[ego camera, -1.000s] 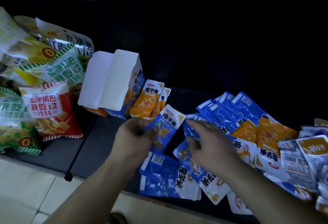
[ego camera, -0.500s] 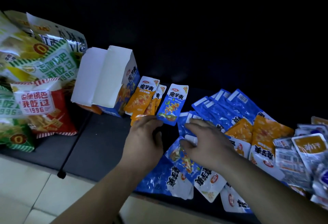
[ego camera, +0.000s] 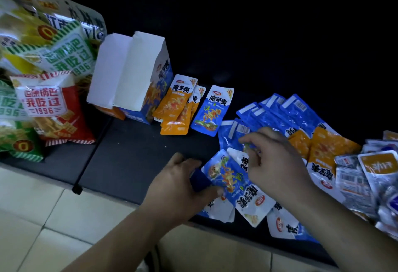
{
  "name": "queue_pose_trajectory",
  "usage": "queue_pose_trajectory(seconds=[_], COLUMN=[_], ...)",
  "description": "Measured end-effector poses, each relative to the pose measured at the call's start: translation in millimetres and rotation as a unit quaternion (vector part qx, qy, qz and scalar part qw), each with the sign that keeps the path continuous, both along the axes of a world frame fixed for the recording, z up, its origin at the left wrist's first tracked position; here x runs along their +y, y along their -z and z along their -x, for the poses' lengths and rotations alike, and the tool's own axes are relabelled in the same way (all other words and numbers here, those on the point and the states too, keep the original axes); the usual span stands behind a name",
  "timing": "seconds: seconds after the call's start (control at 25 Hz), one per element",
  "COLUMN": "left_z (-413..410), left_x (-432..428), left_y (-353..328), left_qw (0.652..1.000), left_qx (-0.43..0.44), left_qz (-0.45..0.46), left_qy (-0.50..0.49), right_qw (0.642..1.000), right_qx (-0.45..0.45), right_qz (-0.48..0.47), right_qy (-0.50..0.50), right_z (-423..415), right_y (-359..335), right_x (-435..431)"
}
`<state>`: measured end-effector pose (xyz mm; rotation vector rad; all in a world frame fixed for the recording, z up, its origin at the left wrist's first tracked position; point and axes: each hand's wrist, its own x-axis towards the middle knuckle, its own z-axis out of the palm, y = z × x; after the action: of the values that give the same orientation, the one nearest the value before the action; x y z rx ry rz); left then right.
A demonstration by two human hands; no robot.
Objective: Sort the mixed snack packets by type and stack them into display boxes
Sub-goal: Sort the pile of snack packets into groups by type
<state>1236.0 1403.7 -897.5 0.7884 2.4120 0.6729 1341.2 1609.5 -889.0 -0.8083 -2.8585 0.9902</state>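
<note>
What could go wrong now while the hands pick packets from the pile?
1. Several blue packets lie close to the front edge of the table; pulling the gripped packet with the left hand may drag them to the floor.
2. The lone blue packet sits next to the orange packets; the types could get mixed.

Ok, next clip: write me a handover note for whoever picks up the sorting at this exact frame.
Left hand: grips a blue-and-white foil snack packet near the front edge of the dark table.
Right hand: fingers curled over the loose blue packets; whether they pinch one is unclear.
Done: a few orange foil packets lean against the open cardboard display box, and a single blue packet stands beside them. The box's inside is not visible.
Left: the loose blue packets, the orange pile packets and the silvery packets on the right lie mixed and unsorted.
</note>
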Motion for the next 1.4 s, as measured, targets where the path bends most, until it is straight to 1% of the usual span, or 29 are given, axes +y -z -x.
queue_pose_trajectory(seconds=[0.04,0.08,0.12,0.16,0.2,0.24,0.28,0.36,0.4,0.52,0.56,0.6,0.64,0.68,0.72,0.8,0.84,0.88,0.92,0.96,1.0,1.08,1.16,1.24,1.32,1.4], left_z=[-3,-4,-4,-1,5,13,20,36,40,37,32,26,21,18,18,22,27,32,36,36,33,28,29,31,35,37], left_x=[10,19,27,31,31,29,25,24,28,52,60,64,65,63,59,39,23,6,-9,-21,-28,-29,-19,-13,-13,-14], left_y=[2,2,1,-3,-7,-14,-22,-31,-33,-30,-26,-24,-20,-18,-14,-5,-1,3,6,7,7,7,8,8,9,8], left_qw=[1.0,1.0,1.0,0.997,0.986,0.962,0.928,0.847,0.809,0.715,0.691,0.682,0.698,0.738,0.787,0.874,0.912,0.948,0.977,0.993,0.999,0.998,0.995,0.997,0.998,0.999], left_qx=[0.007,0.01,-0.004,-0.051,-0.125,-0.201,-0.255,-0.311,-0.33,-0.408,-0.438,-0.465,-0.472,-0.453,-0.414,-0.299,-0.223,-0.136,-0.058,-0.011,0.007,0.016,0.03,-0.002,-0.027,-0.02], left_qz=[0.016,0.01,-0.013,-0.043,-0.082,-0.129,-0.183,-0.288,-0.324,-0.383,-0.39,-0.388,-0.369,-0.334,-0.295,-0.225,-0.192,-0.152,-0.096,-0.042,0.002,0.062,0.089,0.077,0.054,0.048], left_qy=[0.005,0.001,-0.009,-0.034,-0.075,-0.134,-0.202,-0.321,-0.363,-0.42,-0.422,-0.411,-0.392,-0.372,-0.349,-0.309,-0.284,-0.244,-0.181,-0.111,-0.053,0.012,0.038,0.026,0.006,0.014], right_qw=[0.999,0.995,0.987,0.98,0.976,0.972,0.967,0.953,0.936,0.847,0.819,0.801,0.795,0.8,0.806,0.814,0.82,0.829,0.837,0.845,0.855,0.884,0.913,0.932,0.949,0.961], right_qx=[-0.031,-0.058,-0.072,-0.062,-0.043,-0.017,0.005,0.039,0.049,0.068,0.082,0.098,0.113,0.121,0.124,0.13,0.137,0.145,0.15,0.152,0.151,0.162,0.169,0.154,0.117,0.061], right_qz=[0.025,0.078,0.133,0.173,0.194,0.209,0.215,0.227,0.262,0.439,0.477,0.494,0.489,0.475,0.46,0.428,0.404,0.375,0.346,0.319,0.296,0.262,0.238,0.225,0.223,0.233], right_qy=[0.017,0.035,0.054,0.069,0.086,0.107,0.133,0.198,0.232,0.291,0.307,0.325,0.34,0.346,0.352,0.371,0.381,0.389,0.395,0.401,0.398,0.352,0.283,0.238,0.191,0.139], right_z=[-2,-5,-7,-8,-6,-2,1,13,22,55,66,77,87,97,107,118,122,124,125,126,126,122,114,99,79,60], right_y=[0,0,0,-2,-5,-11,-18,-28,-33,-29,-26,-20,-15,-9,-4,6,11,14,16,16,14,9,0,-8,-9,-7], right_x=[0,-2,-4,-5,-5,-3,-2,-2,-4,-16,-19,-21,-22,-23,-24,-21,-18,-15,-11,-7,-5,-5,-8,-12,-16,-21])
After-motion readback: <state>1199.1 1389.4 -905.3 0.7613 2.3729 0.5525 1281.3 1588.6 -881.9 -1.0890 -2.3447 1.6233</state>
